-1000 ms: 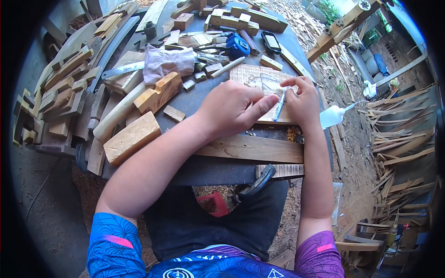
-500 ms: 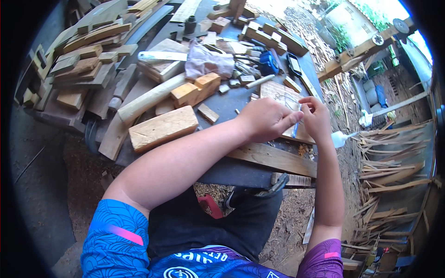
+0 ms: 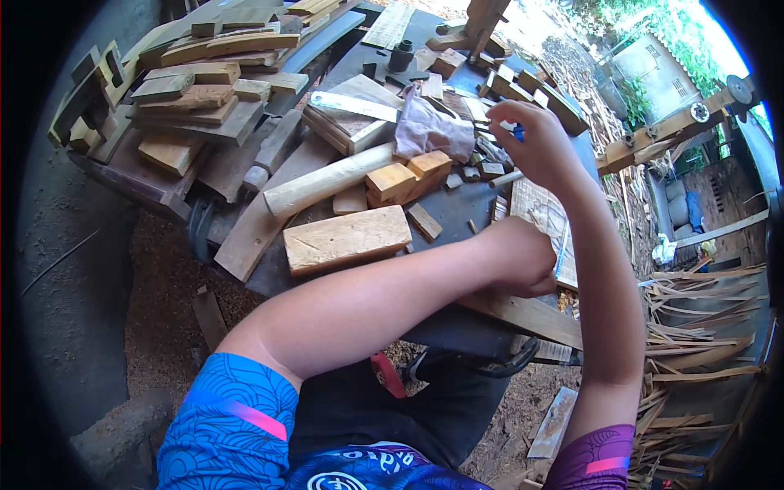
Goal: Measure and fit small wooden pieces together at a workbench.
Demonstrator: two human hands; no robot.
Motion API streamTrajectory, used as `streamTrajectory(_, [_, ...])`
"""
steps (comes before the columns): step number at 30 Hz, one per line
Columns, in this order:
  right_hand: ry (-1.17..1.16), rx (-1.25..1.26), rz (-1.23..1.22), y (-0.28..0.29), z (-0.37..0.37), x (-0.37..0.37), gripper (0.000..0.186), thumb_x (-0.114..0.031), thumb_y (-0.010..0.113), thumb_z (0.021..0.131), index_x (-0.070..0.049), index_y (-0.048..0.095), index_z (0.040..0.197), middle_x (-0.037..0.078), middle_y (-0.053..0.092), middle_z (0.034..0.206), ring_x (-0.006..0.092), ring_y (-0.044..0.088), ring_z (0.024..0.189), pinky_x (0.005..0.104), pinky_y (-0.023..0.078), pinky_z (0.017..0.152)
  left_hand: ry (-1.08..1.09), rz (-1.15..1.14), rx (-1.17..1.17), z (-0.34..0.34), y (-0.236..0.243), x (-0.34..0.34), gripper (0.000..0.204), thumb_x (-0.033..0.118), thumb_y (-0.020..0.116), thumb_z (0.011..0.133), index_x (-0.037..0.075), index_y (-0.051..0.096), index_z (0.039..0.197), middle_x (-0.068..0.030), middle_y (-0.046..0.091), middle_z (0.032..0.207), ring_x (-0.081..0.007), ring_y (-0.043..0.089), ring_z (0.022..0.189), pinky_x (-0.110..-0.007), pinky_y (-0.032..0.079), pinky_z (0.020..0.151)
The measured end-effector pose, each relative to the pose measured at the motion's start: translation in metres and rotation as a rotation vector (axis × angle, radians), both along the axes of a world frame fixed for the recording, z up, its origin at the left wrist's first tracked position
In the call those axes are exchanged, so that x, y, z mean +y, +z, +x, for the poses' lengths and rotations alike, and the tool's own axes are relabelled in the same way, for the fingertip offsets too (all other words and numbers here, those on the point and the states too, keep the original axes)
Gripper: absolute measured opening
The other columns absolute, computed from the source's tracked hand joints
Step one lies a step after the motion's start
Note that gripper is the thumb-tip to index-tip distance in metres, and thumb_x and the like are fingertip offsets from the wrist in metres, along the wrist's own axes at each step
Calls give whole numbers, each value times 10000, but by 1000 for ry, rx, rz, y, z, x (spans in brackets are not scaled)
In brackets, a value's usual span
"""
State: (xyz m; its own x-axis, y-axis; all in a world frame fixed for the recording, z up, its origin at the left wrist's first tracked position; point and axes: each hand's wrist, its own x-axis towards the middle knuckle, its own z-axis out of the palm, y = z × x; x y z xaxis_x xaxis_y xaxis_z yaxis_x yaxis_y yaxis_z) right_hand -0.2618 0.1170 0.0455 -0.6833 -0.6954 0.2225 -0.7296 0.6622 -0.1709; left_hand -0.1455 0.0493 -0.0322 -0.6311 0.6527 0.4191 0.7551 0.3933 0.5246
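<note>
My left hand [image 3: 520, 255] is curled into a fist over the near part of a flat wooden board [image 3: 532, 198]; whatever it may hold is hidden. A thin blue strip [image 3: 561, 255] shows beside its knuckles. My right hand [image 3: 539, 151] is raised beyond the board, its thumb and fingers apart with nothing visible between them. Behind it are a cluttered group of small tools and a blue object [image 3: 518, 131], mostly covered by the hand. A crumpled pale cloth [image 3: 433, 126] lies to the left of that hand.
Wood blocks [image 3: 347, 239], a round wooden handle [image 3: 327, 181] and a notched block [image 3: 408, 178] lie left of my hands. Offcuts [image 3: 204, 98] are piled at the far left. A clamp [image 3: 514, 361] grips the near table edge. Wood strips [image 3: 702, 327] heap up on the right.
My right hand has left the left hand and moved up and away toward the tools. My left fist stays over the board. The view has shifted, moving the scene rightward.
</note>
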Motion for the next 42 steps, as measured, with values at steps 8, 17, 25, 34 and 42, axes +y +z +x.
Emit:
streamTrajectory(8, [-139, 43, 286, -33, -98, -65, 511, -152, 596, 992, -129, 507, 1494, 222, 513, 1506, 413, 523, 1377, 460, 431, 1159, 15, 42, -23, 2, -7, 15, 227, 265, 654, 861, 112, 769, 984, -140, 771, 928, -338, 746, 850, -465, 577, 765])
streamTrajectory(17, [13, 131, 91, -65, -172, -94, 474, -265, 553, 943, -79, 655, 1367, 191, 557, 1503, 370, 556, 1365, 449, 459, 1129, 61, 511, -27, -9, -55, 59, 390, 278, 695, 920, 87, 696, 1261, -194, 638, 1380, -373, 547, 1336, -439, 405, 1146])
streamTrajectory(25, [-206, 69, -9, -48, -152, -75, 321, -206, 799, 780, -11, 719, 1023, 205, 738, 1107, 322, 693, 1093, 412, 522, 984, 23, 391, 140, -13, -58, 59, 272, 219, 661, 884, 148, 767, 1125, -111, 736, 1241, -312, 691, 1150, -395, 534, 985])
streamTrajectory(34, [-55, -455, -865, 28, 33, 31, 527, 28, 746, 883, 28, 522, 1360, 217, 645, 1318, 218, 657, 1175, 357, 520, 1014, 111, -54, -117, -24, 13, -29, 314, 269, 602, 892, 17, 781, 943, -215, 761, 994, -373, 749, 941, -496, 593, 848])
streamTrajectory(42, [-112, -393, -607, -8, 204, 96, 490, 109, 659, 737, -25, 598, 1205, 138, 609, 1330, 223, 636, 1218, 389, 532, 1039, 462, 222, -266, -50, 12, -20, 348, 251, 542, 946, -1, 773, 1004, -223, 760, 965, -382, 750, 853, -473, 598, 815])
